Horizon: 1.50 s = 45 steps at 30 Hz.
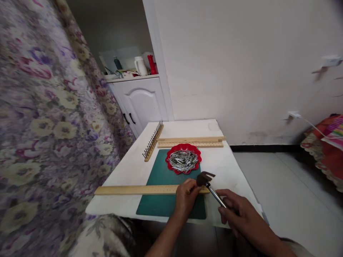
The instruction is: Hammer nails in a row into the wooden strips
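My right hand [238, 214] is wrapped around the metal handle of a claw hammer [205, 178], whose dark head is over the right end of a long wooden strip [125, 190]. At that end my left hand [185, 196] rests on the strip with thumb and fingers pinched together. The hammer head is right by those fingertips, and whatever they pinch is hidden. A row of small holes or marks runs along the strip's right half. Beneath it lies a green cutting mat [158, 175]. Just beyond my hands, a red scalloped dish [173, 170] holds a heap of silvery nails [183, 160].
On the white table [123, 167], a wooden strip with a row of upright dark nails [154, 141] stands back left. More wooden strips [190, 140] lie behind the dish. A floral curtain [61, 125] hangs at left; a white cabinet [142, 100] and wall are behind.
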Tool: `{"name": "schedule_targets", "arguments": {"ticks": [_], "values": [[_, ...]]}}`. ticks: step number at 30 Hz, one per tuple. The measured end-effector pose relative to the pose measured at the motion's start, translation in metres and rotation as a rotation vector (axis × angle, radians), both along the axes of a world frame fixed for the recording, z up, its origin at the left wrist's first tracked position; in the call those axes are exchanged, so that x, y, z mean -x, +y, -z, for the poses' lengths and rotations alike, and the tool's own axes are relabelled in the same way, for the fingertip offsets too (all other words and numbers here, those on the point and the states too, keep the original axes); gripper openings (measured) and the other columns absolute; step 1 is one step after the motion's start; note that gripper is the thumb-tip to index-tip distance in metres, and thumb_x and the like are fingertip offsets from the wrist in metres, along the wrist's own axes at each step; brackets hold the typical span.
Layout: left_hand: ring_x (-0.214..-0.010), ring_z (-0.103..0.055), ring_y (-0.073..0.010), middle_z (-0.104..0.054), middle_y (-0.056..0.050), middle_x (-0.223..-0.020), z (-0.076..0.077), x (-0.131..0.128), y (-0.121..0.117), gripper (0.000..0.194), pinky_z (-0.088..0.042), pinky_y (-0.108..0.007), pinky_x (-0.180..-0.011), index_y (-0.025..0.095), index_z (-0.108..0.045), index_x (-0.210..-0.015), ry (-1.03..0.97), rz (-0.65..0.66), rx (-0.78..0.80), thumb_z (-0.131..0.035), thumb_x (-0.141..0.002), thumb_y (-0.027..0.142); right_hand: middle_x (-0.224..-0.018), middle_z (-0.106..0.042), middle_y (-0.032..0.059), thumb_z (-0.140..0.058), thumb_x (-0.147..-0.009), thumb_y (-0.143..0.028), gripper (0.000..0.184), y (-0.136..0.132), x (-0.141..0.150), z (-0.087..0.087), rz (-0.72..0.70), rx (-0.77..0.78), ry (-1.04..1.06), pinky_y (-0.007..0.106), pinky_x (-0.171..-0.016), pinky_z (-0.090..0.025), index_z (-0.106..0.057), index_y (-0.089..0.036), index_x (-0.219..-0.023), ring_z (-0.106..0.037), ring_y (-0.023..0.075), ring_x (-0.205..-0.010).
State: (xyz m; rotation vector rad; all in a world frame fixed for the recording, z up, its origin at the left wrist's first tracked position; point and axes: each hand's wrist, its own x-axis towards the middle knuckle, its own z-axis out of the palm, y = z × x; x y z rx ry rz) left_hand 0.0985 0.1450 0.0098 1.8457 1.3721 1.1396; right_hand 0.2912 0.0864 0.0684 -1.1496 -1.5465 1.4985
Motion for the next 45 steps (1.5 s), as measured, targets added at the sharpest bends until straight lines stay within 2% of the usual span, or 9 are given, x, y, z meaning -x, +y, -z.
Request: {"name": "schedule_targets", "arguments": {"ticks": [7,10,15,19,32,37,40,42,45], "values": [[-0.076,-0.057,-0.0150,-0.062,-0.003,-0.080,-0.006,0.006,0.000,0.006,-0.043,-0.024,-0.069,0.018,-0.065,-0.075,0.074,0.022,-0.012,-0.059,-0.077,0.016,-0.064,-0.057,-0.0042,-0.052,-0.088,-0.032,0.034,0.018,-0.005,0.009,0.144,-0.030,0.154,0.018,-0.038,-0.027,-0.047,-0.019,-0.119,-0.039,0.0046,-0.036],[-0.086,-0.057,-0.0191,-0.063,-0.005,-0.088,-0.009,0.023,-0.002,0.006,-0.043,-0.029,-0.076,0.019,-0.064,-0.081,0.221,0.025,-0.060,-0.061,-0.077,0.022,-0.063,-0.058,-0.0040,-0.054,-0.087,-0.035,0.034,0.027,-0.007,0.014,0.186,-0.047,0.180,0.018,-0.037,-0.029,-0.048,-0.018,-0.116,-0.038,0.0047,-0.035],[-0.101,-0.053,-0.0266,-0.061,-0.008,-0.109,-0.009,0.064,-0.007,0.035,-0.038,-0.041,-0.086,0.023,-0.061,-0.104,0.510,-0.023,-0.061,-0.069,-0.070,0.027,-0.060,-0.058,-0.0040,-0.057,-0.084,-0.038,0.035,0.034,-0.008,0.015,0.222,-0.051,0.192,0.019,-0.035,-0.031,-0.050,-0.016,-0.111,-0.039,0.0053,-0.034],[-0.095,-0.055,-0.0243,-0.062,-0.008,-0.104,-0.004,0.079,-0.006,0.026,-0.038,-0.039,-0.085,0.022,-0.060,-0.105,0.572,-0.018,-0.060,-0.059,-0.079,0.026,-0.060,-0.058,-0.0041,-0.058,-0.084,-0.038,0.034,0.038,-0.006,0.015,0.244,-0.058,0.213,0.019,-0.035,-0.032,-0.051,-0.017,-0.109,-0.039,0.0057,-0.034],[-0.093,-0.054,-0.0245,-0.063,-0.007,-0.100,-0.005,0.059,0.003,0.022,-0.038,-0.038,-0.080,0.022,-0.060,-0.102,0.592,-0.069,-0.037,-0.059,-0.080,0.026,-0.061,-0.058,-0.0035,-0.058,-0.084,-0.039,0.037,0.053,0.008,0.018,0.239,-0.051,0.243,0.019,-0.034,-0.032,-0.051,-0.016,-0.112,-0.039,0.0062,-0.034],[-0.092,-0.055,-0.0229,-0.063,-0.007,-0.098,-0.020,0.062,0.004,0.019,-0.040,-0.036,-0.081,0.022,-0.060,-0.099,0.488,-0.069,-0.099,-0.048,-0.087,0.029,-0.060,-0.058,-0.0036,-0.060,-0.082,-0.041,0.038,0.054,0.009,0.016,0.276,-0.064,0.259,0.019,-0.035,-0.033,-0.053,-0.017,-0.111,-0.040,0.0066,-0.034],[-0.089,-0.056,-0.0205,-0.062,-0.007,-0.092,-0.036,0.056,0.022,0.018,-0.042,-0.030,-0.077,0.020,-0.061,-0.090,0.463,-0.030,-0.118,-0.043,-0.088,0.024,-0.059,-0.059,-0.0038,-0.061,-0.080,-0.042,0.039,0.055,0.008,0.016,0.302,-0.058,0.267,0.019,-0.034,-0.033,-0.054,-0.017,-0.110,-0.041,0.0068,-0.033],[-0.086,-0.056,-0.0200,-0.062,-0.006,-0.088,-0.042,0.048,0.040,0.016,-0.042,-0.029,-0.075,0.019,-0.061,-0.085,0.552,0.001,-0.083,-0.046,-0.086,0.021,-0.059,-0.059,-0.0037,-0.062,-0.080,-0.042,0.040,0.056,0.009,0.017,0.305,-0.056,0.271,0.019,-0.033,-0.033,-0.054,-0.017,-0.110,-0.041,0.0067,-0.033],[-0.087,-0.058,-0.0215,-0.063,-0.007,-0.088,-0.044,0.033,0.067,0.011,-0.042,-0.028,-0.072,0.018,-0.062,-0.079,0.709,-0.060,0.023,-0.051,-0.081,0.020,-0.058,-0.059,-0.0036,-0.061,-0.080,-0.042,0.041,0.058,0.009,0.018,0.300,-0.057,0.274,0.018,-0.033,-0.033,-0.054,-0.016,-0.111,-0.040,0.0062,-0.033]]}}
